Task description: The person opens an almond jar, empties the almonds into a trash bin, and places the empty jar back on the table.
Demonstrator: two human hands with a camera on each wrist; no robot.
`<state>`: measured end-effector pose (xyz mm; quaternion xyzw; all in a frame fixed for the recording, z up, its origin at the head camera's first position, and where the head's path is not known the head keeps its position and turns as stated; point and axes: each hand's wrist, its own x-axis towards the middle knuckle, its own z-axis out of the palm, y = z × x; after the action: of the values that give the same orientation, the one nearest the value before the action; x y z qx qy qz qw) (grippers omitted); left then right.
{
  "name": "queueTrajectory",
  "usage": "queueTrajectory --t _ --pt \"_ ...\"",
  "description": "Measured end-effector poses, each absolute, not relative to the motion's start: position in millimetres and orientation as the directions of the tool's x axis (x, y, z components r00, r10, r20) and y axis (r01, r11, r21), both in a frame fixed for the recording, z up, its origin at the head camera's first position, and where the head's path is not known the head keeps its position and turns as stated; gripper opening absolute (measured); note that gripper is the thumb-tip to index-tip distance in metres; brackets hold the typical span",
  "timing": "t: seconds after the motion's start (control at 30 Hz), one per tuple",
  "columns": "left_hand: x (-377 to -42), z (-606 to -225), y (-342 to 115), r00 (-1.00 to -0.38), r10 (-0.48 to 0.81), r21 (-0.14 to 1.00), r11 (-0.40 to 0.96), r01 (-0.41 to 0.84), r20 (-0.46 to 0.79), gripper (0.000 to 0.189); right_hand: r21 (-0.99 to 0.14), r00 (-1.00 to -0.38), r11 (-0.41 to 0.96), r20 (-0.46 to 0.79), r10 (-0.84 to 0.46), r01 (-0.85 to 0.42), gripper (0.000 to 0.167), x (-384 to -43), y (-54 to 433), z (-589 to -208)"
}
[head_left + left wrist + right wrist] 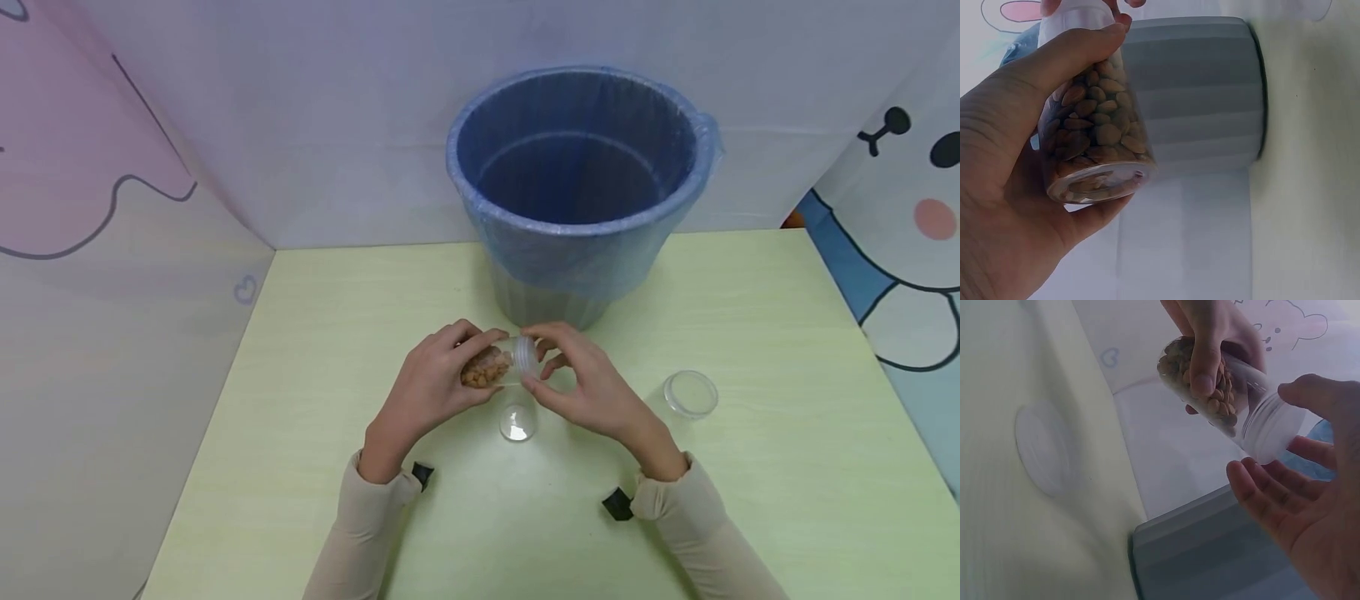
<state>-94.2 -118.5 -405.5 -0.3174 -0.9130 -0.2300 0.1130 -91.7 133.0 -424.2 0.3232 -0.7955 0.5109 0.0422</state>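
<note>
A clear jar (pixel 487 367) of almonds is tilted on its side above the table. My left hand (pixel 438 375) grips its body, thumb on one side and fingers on the other. In the left wrist view, the almonds (pixel 1094 119) lie toward the jar's base. At the other end, my right hand (pixel 585 379) pinches the translucent ribbed lid (pixel 527 358) between thumb and fingers. The lid (pixel 1272 428) sits on the jar mouth in the right wrist view. Below the jar, a small clear round piece (pixel 517 423) lies on the table.
Behind the hands stands a grey ribbed bin (pixel 551 304) with a blue plastic liner (pixel 577 250) folded over its rim. A clear round lid-like dish (pixel 691 394) lies to the right on the pale yellow-green table (pixel 330 333). Printed curtains (pixel 337 125) hang behind and beside it.
</note>
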Motion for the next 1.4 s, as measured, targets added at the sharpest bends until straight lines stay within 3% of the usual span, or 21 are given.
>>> queueTrajectory --t 0.27,0.6,0.7,0.83,1.0,1.2,1.4 --pt "-95.8 -408.9 -118.3 -0.781 0.532 0.357 0.695 0.624 0.329 0.064 -0.761 -0.742 0.258 0.397 -0.54 -0.595 0.06 -92.7 136.4 -423.9" --pt "-96.9 -412.7 -117.3 -0.787 0.528 0.384 0.688 0.616 0.318 0.063 -0.639 -0.657 0.256 0.533 -0.533 -0.726 0.056 -93.5 134.4 -427.0" --pt "-97.2 -413.0 -117.1 -0.791 0.523 0.38 0.693 0.612 0.319 0.063 -0.651 -0.683 0.293 0.494 -0.538 -0.701 0.062 -92.4 134.8 -425.7" --pt "-97.2 -412.4 -116.8 -0.792 0.525 0.37 0.701 0.61 0.312 0.063 -0.696 -0.778 0.402 0.372 -0.506 -0.595 0.073 -89.9 135.5 -423.4" --pt "-97.2 -411.4 -115.7 -0.781 0.545 0.356 0.695 0.624 0.305 0.062 -0.697 -0.848 0.516 0.268 -0.457 -0.498 0.059 -87.2 136.1 -421.2" --pt "-96.4 -412.8 -116.0 -0.777 0.55 0.35 0.694 0.629 0.305 0.061 -0.72 -0.836 0.477 0.269 -0.477 -0.504 0.054 -87.8 135.8 -421.1" --pt "-97.1 -413.4 -115.9 -0.775 0.551 0.351 0.691 0.632 0.31 0.061 -0.693 -0.777 0.414 0.349 -0.524 -0.59 0.056 -89.3 137.6 -419.8"
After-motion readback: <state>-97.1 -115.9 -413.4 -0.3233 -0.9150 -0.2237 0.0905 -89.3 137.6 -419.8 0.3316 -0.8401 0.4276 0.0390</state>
